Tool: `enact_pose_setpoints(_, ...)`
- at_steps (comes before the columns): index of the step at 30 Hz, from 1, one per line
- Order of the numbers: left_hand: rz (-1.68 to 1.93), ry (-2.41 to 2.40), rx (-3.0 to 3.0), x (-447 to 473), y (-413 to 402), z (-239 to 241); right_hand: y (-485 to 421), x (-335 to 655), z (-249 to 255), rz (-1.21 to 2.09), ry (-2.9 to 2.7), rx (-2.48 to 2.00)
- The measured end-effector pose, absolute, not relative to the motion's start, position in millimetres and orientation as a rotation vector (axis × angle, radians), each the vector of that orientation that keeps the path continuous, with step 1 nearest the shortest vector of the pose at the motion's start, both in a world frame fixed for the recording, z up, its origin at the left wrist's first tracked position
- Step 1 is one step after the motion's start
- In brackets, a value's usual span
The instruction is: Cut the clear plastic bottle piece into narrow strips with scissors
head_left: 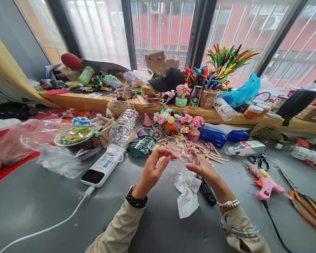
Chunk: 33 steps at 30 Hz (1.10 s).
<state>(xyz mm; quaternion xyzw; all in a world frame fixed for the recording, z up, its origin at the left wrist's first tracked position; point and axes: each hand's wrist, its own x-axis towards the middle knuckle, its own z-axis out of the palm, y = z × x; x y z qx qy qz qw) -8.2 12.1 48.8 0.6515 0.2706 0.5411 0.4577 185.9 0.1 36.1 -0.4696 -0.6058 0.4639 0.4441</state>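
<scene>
A clear plastic piece (pixel 183 151), perhaps part of a cut bottle, is between my hands above the table. My right hand (pixel 206 170) grips it from the right, thumb in front and fingers partly behind it. From the left, my left hand (pixel 156 167) has curved fingers, its fingertips and thumb drawn close together at the plastic's edge. The transparency hides exactly where they meet. Below lies a crumpled white tissue (pixel 187 202), with more clear plastic over its top. A dark-handled tool (pixel 208 191) rests beside my right wrist.
Wooden sticks (pixel 212 151) are spread behind my hands, near pipe-cleaner flowers (pixel 196 123). At left are a white charging device (pixel 104 167) and a ribbed clear bottle (pixel 125 126). On the right lie a pink glue gun (pixel 265 182), orange-handled scissors (pixel 305 207) and small pliers (pixel 259 161).
</scene>
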Motion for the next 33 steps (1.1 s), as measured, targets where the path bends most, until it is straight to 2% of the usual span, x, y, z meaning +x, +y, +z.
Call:
enact_pose_setpoints(7,1.377,0.700,1.780,-10.3,18.1,47.8,-1.5,178.2,33.7,1.271,-1.295,-1.122)
enact_pose_setpoints(11,1.568,0.996,1.892,-9.3,24.3,43.9,-3.0,167.2,38.9,1.289,-1.145,-1.085)
enact_pose_setpoints(14,1.604,1.202,1.646,-6.7,29.0,36.0,-3.5,156.1,37.6,1.294,-1.036,-1.068)
enact_pose_setpoints(17,1.415,1.196,1.322,-5.7,33.5,27.7,-3.1,148.0,32.9,1.267,-0.983,-1.036)
enact_pose_setpoints(20,1.174,0.969,1.164,-7.8,35.4,24.4,-2.3,146.9,29.6,1.242,-0.936,-1.018)
enact_pose_setpoints(28,1.086,0.721,1.167,-14.2,28.0,39.6,-1.3,165.6,36.5,1.259,-1.020,-1.017)
enact_pose_setpoints(33,0.843,0.562,1.233,-16.8,31.6,39.6,-1.8,183.5,41.5,1.321,-1.016,-0.959)
